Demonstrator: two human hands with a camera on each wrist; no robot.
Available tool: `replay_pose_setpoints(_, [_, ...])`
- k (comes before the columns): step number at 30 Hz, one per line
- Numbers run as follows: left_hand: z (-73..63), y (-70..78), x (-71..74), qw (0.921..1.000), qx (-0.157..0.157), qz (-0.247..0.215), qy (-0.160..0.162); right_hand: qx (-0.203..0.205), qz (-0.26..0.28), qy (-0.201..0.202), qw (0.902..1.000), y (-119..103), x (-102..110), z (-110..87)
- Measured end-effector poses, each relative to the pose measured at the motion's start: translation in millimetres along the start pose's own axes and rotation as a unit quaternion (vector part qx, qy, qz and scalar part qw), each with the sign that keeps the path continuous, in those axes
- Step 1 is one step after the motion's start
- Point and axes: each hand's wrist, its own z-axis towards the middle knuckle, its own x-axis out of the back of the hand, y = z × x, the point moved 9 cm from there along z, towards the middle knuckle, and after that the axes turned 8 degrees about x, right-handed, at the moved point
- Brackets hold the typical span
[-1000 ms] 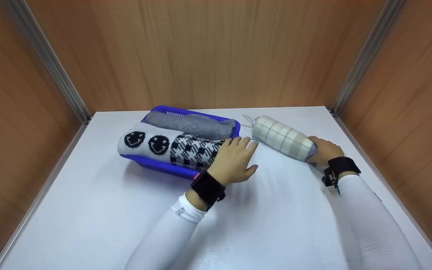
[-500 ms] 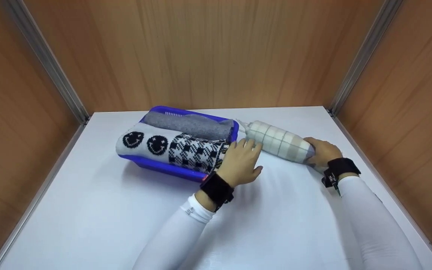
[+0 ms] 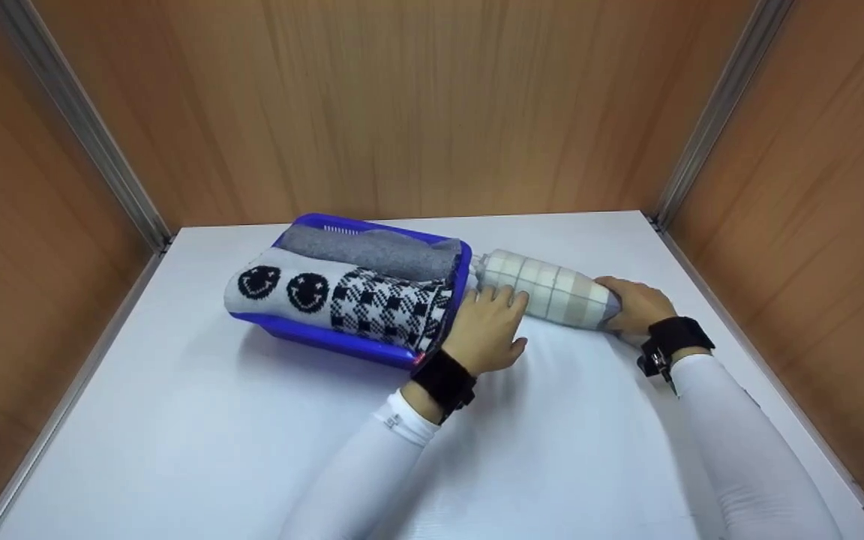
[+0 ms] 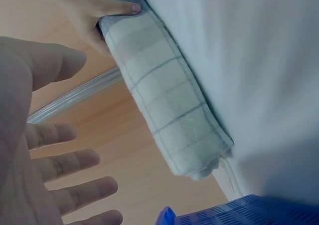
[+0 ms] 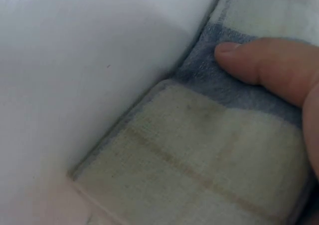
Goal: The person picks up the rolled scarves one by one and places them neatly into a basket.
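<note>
A pale checked scarf point(image 3: 548, 291), rolled long with fringe at its left end, lies on the white table beside the blue basket point(image 3: 342, 349). My right hand point(image 3: 638, 306) grips the scarf's right end; in the right wrist view its thumb point(image 5: 269, 63) presses a blue-grey band of the cloth, while the other fingers are mostly hidden. My left hand point(image 3: 488, 330) holds nothing and is near the basket's right end. In the left wrist view its fingers point(image 4: 70, 164) are spread apart from the scarf. Inside the basket are a rolled grey knit point(image 3: 379, 251) and a black-and-white smiley-patterned knit point(image 3: 342, 300).
Wood-grain panels point(image 3: 402, 112) enclose the white table point(image 3: 177, 420) at the back and both sides. Metal corner strips point(image 3: 702, 127) run up where the panels meet. The smiley knit bulges over the basket's left rim.
My right hand has pushed the checked scarf left, until its fringed end came up to the basket's right end. My left hand has shifted slightly right and toward me, off the smiley knit.
</note>
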Motion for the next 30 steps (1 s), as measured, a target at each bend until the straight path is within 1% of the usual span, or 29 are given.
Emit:
replay_pose_setpoints(5, [2.6, 1.1, -9.3, 0.9999, 0.011, 0.01, -0.005, 0.01, -0.004, -0.001, 0.9999, -1, -2, -1.4])
replay_pose_setpoints(11, [6.3, 7.2, -15.2, 0.9997, 0.018, 0.01, -0.011, 0.011, 0.002, 0.002, 0.9999, -5, -1, -4.6])
replay_pose_setpoints(20, [12.9, 7.8, -28.2, 0.9989, 0.029, 0.0, -0.037, 0.01, 0.013, -0.002, 0.9999, -8, -4, -7.7])
replay_pose_setpoints(24, [15.0, 7.5, -32.6, 0.9982, 0.033, 0.004, -0.049, 0.02, 0.003, 0.007, 0.9998, -10, -2, -9.6])
replay_pose_setpoints(27, [15.9, 6.9, -36.4, 0.9979, 0.036, 0.008, -0.053, 0.035, -0.008, 0.011, 0.9993, -13, -2, -9.0])
replay_pose_setpoints(30, [16.9, 5.6, -39.7, 0.9979, 0.038, 0.013, -0.05, 0.044, -0.007, 0.007, 0.999, -16, -3, -8.5])
